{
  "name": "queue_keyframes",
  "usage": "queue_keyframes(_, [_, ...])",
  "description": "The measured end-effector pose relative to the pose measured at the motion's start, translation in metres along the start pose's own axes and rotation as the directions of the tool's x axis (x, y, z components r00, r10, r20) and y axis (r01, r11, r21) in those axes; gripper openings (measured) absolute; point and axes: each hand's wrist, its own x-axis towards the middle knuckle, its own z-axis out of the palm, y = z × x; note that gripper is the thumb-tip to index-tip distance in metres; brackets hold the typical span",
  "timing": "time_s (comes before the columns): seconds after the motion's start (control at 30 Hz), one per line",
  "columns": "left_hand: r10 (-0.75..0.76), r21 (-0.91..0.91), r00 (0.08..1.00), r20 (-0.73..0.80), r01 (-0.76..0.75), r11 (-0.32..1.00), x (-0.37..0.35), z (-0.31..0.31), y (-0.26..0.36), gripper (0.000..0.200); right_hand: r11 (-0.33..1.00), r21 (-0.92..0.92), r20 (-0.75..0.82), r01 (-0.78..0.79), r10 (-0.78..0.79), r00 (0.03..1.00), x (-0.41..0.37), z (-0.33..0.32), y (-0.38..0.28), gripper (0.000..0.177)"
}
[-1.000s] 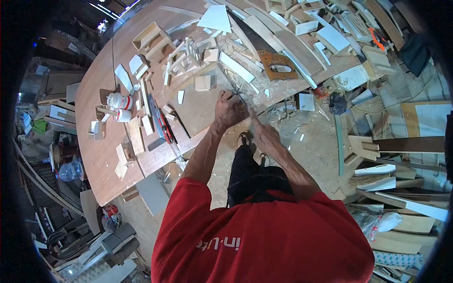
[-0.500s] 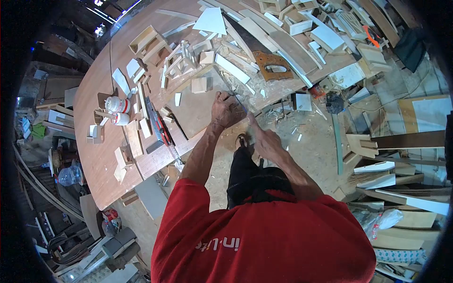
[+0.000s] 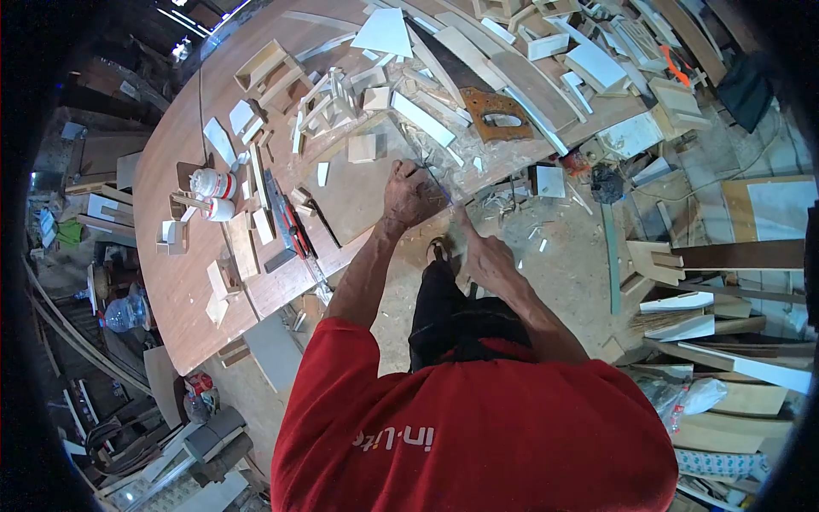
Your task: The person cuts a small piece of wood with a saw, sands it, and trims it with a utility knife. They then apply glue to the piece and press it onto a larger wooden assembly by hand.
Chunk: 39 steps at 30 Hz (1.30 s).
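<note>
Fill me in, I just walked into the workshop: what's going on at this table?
A person in a red shirt stands at a long wooden table. The left hand is bunched over a thin strip near the table edge; the right hand sits just off that edge. What either holds is too small to tell. Offcuts, a handsaw and two white jars lie around.

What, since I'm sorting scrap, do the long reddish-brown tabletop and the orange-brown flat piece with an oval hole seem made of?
Long reddish-brown tabletop: likely veneered or laminated board; smooth, even sheen, a straight seam. Orange-brown flat piece with an oval hole: mottled matte surface, either rusty metal or worn wood; unclear.
</note>
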Motion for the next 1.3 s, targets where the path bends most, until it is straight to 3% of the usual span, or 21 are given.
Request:
queue_keyframes(0.1, [-0.002,0.003,0.999,0.037,0.002,1.000,0.001,-0.004,0.000,0.020,1.000,-0.028,-0.034,0.005,-0.006,0.999,0.007,0.005,0.002,0.085])
queue_keyframes(0.17, [0.033,0.007,0.999,0.040,-0.034,0.999,-0.001,0.001,-0.005,0.023,0.983,0.034,-0.148,0.181,-0.174,0.974,0.034,0.021,0.013,0.088])
queue_keyframes(0.27, [0.066,0.013,0.997,0.032,-0.067,0.998,0.000,0.002,-0.004,0.026,0.975,0.047,-0.204,0.217,-0.204,0.958,0.047,0.034,0.019,0.087])
queue_keyframes(0.3, [0.056,0.011,0.998,0.019,-0.056,0.998,0.000,0.001,-0.001,0.028,0.975,0.047,-0.204,0.217,-0.203,0.958,0.040,0.031,0.017,0.087])
queue_keyframes(0.37, [0.019,-0.003,0.999,0.043,-0.018,1.000,0.007,-0.013,0.014,0.022,0.998,0.020,-0.094,0.060,-0.058,0.994,0.020,0.021,0.008,0.088])
queue_keyframes(0.43, [-0.035,-0.022,0.997,0.065,0.036,0.999,0.007,-0.015,0.018,0.016,0.999,0.008,-0.109,0.054,-0.053,0.993,0.006,0.032,0.022,0.087])
queue_keyframes(0.53, [0.001,-0.016,0.998,0.060,0.000,1.000,0.003,-0.008,0.004,0.017,0.999,-0.014,-0.132,0.039,-0.041,0.990,0.008,0.039,0.026,0.086])
queue_keyframes(0.6, [-0.041,0.024,0.990,0.138,0.038,0.999,0.000,-0.005,-0.001,0.016,0.999,-0.034,-0.134,0.025,-0.029,0.990,0.018,0.038,0.027,0.086])
queue_keyframes(0.63, [-0.047,0.026,0.989,0.143,0.043,0.999,0.000,-0.004,-0.002,0.016,0.997,-0.019,-0.157,0.076,-0.079,0.984,0.027,0.038,0.026,0.084])
queue_keyframes(0.7, [0.064,0.013,0.998,-0.004,-0.064,0.998,0.003,-0.004,0.000,0.024,0.992,0.003,-0.181,0.125,-0.122,0.976,0.026,0.037,0.022,0.083])
queue_keyframes(0.83, [0.007,-0.006,1.000,0.016,-0.007,1.000,0.007,-0.011,0.010,0.023,0.996,-0.058,-0.130,0.071,-0.078,0.988,-0.006,0.019,0.017,0.083])
queue_keyframes(0.9, [0.093,-0.006,0.996,-0.016,-0.093,0.996,0.010,-0.016,0.013,0.022,0.994,-0.091,-0.119,0.056,-0.067,0.991,-0.013,0.017,0.016,0.083])
queue_keyframes(1.0, [0.049,-0.057,0.999,0.000,-0.049,0.997,0.006,-0.010,0.007,0.023,0.996,-0.087,-0.101,0.013,-0.022,0.995,0.003,0.013,0.007,0.085])
queue_keyframes(1.17, [0.039,-0.012,0.999,0.020,-0.039,0.999,0.004,-0.010,0.004,0.021,0.997,0.000,-0.102,0.083,-0.082,0.991,0.044,0.024,0.010,0.087])
queue_keyframes(1.3, [-0.005,-0.019,1.000,0.019,0.005,1.000,0.003,-0.010,0.008,0.014,0.999,0.011,-0.084,0.031,-0.030,0.996,0.012,0.027,0.020,0.086])
